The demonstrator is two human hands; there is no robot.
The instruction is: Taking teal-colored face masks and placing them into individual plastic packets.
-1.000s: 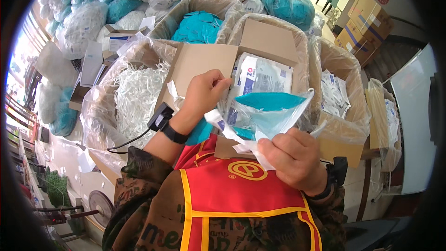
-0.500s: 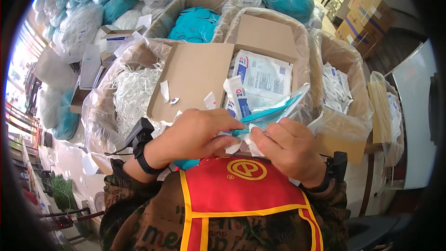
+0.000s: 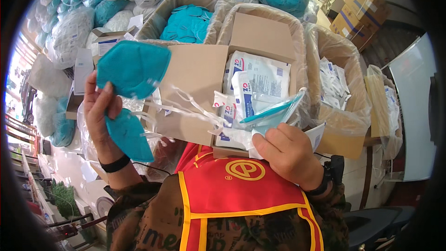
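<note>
Masks [image 3: 134,67], teal with trailing white straps [image 3: 194,107], are pinched between thumb and fingers of my left hand [image 3: 104,111], by the left edge of the open flap [image 3: 197,72] of a cardboard box [image 3: 262,32]. My right hand [image 3: 290,155] is clamped on a torn packet [image 3: 281,115] near the box's near right corner. White packets [image 3: 265,76] lie inside. Beyond the flap's far edge stands a lined bin [image 3: 222,9] of teal pieces [image 3: 186,23]; bulging bags [image 3: 69,35] crowd the room's back left, taped cartons [image 3: 360,14] the right.

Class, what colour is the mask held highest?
The mask is blue-green, best seen in the head view.
</note>
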